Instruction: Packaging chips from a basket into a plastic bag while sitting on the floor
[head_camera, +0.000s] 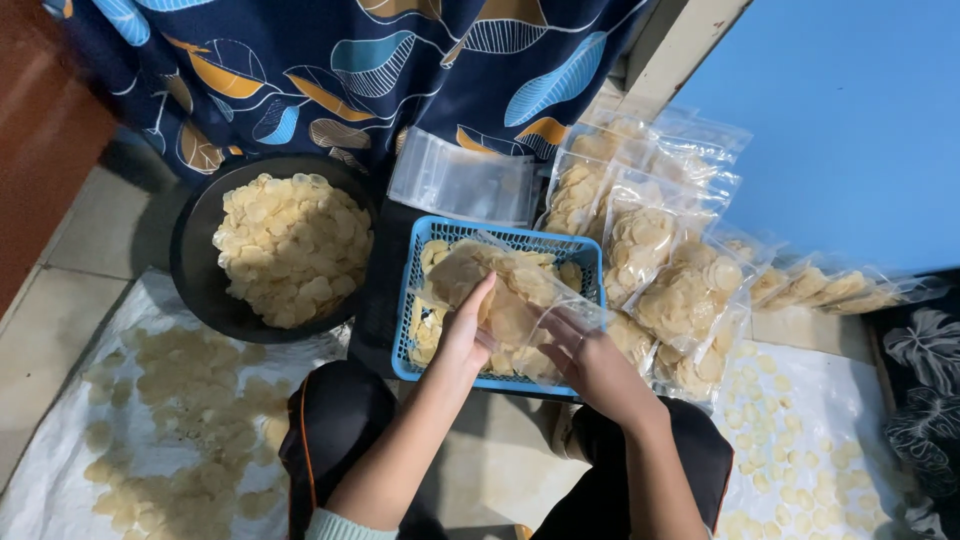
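Resting over the blue basket (590, 262) of pale crackers, a clear plastic bag (505, 300) partly filled with crackers was gripped by the left hand (467, 330) at its near edge and pinched by the right hand (590, 360) at its open mouth.

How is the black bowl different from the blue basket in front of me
The black bowl is round with solid walls; the blue basket is rectangular with slotted sides. The bowl stands untouched at the left; both hands, left hand and right hand, work a clear bag over the basket. Both hold pale round crackers.
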